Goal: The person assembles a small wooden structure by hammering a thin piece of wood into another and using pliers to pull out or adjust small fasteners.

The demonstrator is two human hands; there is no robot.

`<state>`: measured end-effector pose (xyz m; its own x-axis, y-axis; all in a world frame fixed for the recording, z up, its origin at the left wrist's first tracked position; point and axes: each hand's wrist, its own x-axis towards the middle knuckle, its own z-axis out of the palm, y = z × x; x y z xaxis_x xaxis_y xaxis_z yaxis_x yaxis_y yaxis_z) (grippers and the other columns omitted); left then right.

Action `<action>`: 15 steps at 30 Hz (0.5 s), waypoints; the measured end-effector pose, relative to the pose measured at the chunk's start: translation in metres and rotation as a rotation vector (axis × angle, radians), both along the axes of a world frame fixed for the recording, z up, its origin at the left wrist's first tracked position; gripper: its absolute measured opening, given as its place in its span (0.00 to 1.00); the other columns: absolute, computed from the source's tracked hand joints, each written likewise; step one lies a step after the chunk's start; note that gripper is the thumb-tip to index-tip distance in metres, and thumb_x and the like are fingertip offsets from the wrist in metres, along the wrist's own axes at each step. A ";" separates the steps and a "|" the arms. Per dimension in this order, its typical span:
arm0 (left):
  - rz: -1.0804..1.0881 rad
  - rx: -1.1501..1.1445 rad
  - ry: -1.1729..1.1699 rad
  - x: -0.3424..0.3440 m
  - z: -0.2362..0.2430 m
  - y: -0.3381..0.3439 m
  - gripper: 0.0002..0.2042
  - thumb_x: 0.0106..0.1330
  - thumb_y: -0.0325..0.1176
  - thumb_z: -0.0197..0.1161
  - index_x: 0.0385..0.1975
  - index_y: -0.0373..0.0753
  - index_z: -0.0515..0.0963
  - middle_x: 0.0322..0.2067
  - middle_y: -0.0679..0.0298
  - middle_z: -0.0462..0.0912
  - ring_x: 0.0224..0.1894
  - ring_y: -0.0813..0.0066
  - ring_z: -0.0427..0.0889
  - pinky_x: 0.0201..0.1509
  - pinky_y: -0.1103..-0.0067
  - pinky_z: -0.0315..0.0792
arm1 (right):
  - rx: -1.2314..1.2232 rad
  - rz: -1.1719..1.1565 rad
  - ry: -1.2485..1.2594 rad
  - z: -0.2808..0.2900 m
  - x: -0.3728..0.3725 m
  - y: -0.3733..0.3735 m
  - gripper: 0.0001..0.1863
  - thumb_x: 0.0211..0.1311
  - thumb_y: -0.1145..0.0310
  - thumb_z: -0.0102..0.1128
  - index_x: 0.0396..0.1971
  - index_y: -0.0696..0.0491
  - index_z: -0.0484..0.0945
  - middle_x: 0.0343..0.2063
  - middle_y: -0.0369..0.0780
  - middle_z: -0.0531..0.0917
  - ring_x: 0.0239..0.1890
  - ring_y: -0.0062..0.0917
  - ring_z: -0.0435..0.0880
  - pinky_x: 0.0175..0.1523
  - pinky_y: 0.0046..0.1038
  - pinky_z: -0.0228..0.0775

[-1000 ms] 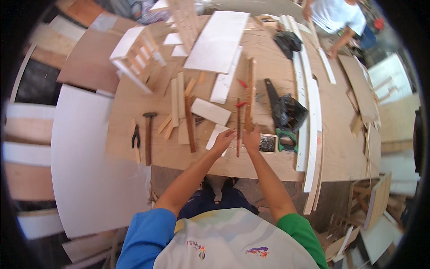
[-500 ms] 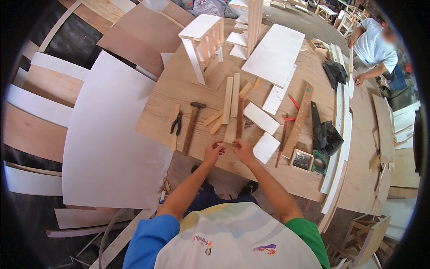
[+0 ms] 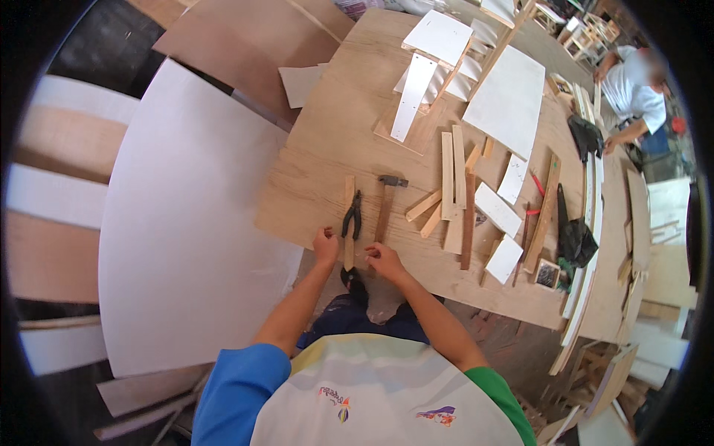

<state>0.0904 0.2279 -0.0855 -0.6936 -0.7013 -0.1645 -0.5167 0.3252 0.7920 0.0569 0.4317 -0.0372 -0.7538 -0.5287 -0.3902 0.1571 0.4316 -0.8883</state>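
My left hand (image 3: 325, 246) is at the front left edge of the table, fingers curled in; whatever may be inside them is hidden. Just right of it, black-handled pliers (image 3: 352, 214) lie across a narrow wooden strip (image 3: 349, 253). My right hand (image 3: 384, 261) has its fingers bent round the near end of the handle of a hammer (image 3: 384, 212), covering that end. The hammer lies on the table with its dark head pointing away from me.
The plywood table (image 3: 320, 171) carries loose wooden strips (image 3: 448, 175), white boards (image 3: 506, 100) and a small white-topped wooden frame (image 3: 439, 37). A nail box (image 3: 547, 274) and black bag (image 3: 577, 241) lie right. A large white sheet (image 3: 186, 223) flanks the left. A co-worker (image 3: 632, 89) stands far right.
My view has turned left, so the table appears further right. Both hands have left the wooden strips and moved left, the right one reaching the hammer handle and the left one stopping beside the pliers.
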 end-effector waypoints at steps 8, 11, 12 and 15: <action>-0.174 0.320 -0.173 -0.021 0.004 -0.022 0.17 0.56 0.24 0.57 0.47 0.33 0.75 0.36 0.55 0.83 0.35 0.70 0.82 0.37 0.75 0.75 | 0.120 -0.201 0.095 -0.014 -0.030 -0.049 0.27 0.53 0.66 0.65 0.54 0.56 0.72 0.36 0.46 0.82 0.40 0.31 0.82 0.46 0.29 0.73; -0.283 0.109 -0.177 -0.033 0.032 -0.012 0.17 0.56 0.24 0.57 0.46 0.37 0.78 0.31 0.53 0.84 0.34 0.65 0.83 0.40 0.73 0.75 | 0.126 -0.231 -0.011 -0.014 -0.048 -0.062 0.33 0.53 0.61 0.66 0.56 0.61 0.68 0.38 0.50 0.81 0.43 0.38 0.81 0.48 0.33 0.73; -0.281 0.144 -0.159 -0.035 0.030 -0.013 0.16 0.56 0.23 0.57 0.46 0.38 0.78 0.32 0.53 0.84 0.35 0.65 0.83 0.41 0.73 0.75 | 0.170 -0.234 0.040 -0.010 -0.051 -0.069 0.34 0.52 0.59 0.66 0.55 0.62 0.68 0.39 0.51 0.80 0.44 0.40 0.81 0.49 0.34 0.72; -0.258 0.193 -0.112 -0.039 0.015 -0.016 0.16 0.56 0.22 0.58 0.45 0.39 0.79 0.33 0.53 0.84 0.36 0.65 0.83 0.42 0.74 0.74 | 0.262 -0.235 0.137 -0.004 -0.066 -0.091 0.36 0.50 0.54 0.67 0.52 0.65 0.68 0.41 0.54 0.80 0.46 0.45 0.80 0.51 0.37 0.71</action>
